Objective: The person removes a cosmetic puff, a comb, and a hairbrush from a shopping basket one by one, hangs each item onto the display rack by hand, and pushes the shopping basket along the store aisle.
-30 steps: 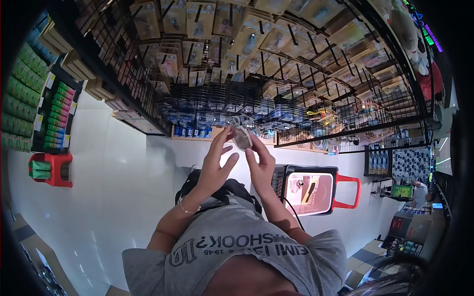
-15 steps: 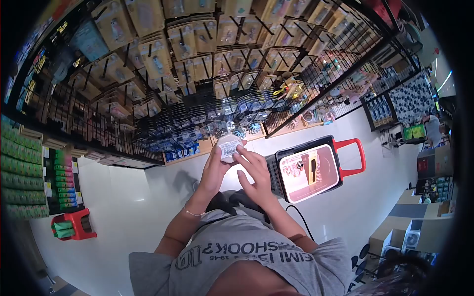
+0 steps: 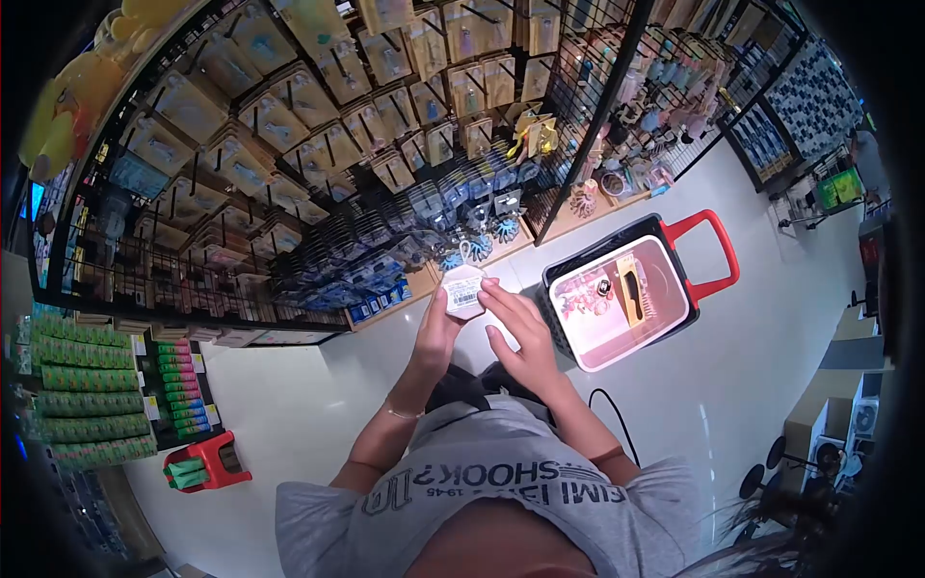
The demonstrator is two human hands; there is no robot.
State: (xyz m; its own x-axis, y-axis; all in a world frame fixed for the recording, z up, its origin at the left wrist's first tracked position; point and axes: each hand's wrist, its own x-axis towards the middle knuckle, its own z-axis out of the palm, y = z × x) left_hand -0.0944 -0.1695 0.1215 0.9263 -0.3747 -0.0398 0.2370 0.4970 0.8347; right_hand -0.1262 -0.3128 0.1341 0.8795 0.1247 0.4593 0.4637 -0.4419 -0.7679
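Between my hands, in front of my body, is a small pale hexagonal item (image 3: 463, 292) with a printed barcode label facing up and a whitish loop at its top edge. My left hand (image 3: 438, 337) is closed along its left side. The fingertips of my right hand (image 3: 525, 337) press against its right edge, with the thumb held apart below. What the item is, I cannot make out. To the right of my right hand stands a black shopping basket (image 3: 552, 323) with a red handle (image 3: 715, 248).
A white-rimmed pink tub (image 3: 665, 328) sits in the basket, with a black comb (image 3: 633, 294) and other packages. Ahead is a rack of hanging carded goods (image 3: 366, 125). A red stool (image 3: 224, 462) stands on the floor at left. A person (image 3: 867, 159) is beside a cart at far right.
The view has swung so that the rack, basket and stool sit differently in it. The hexagonal item remains between my hands, and its loop now shows at the top.
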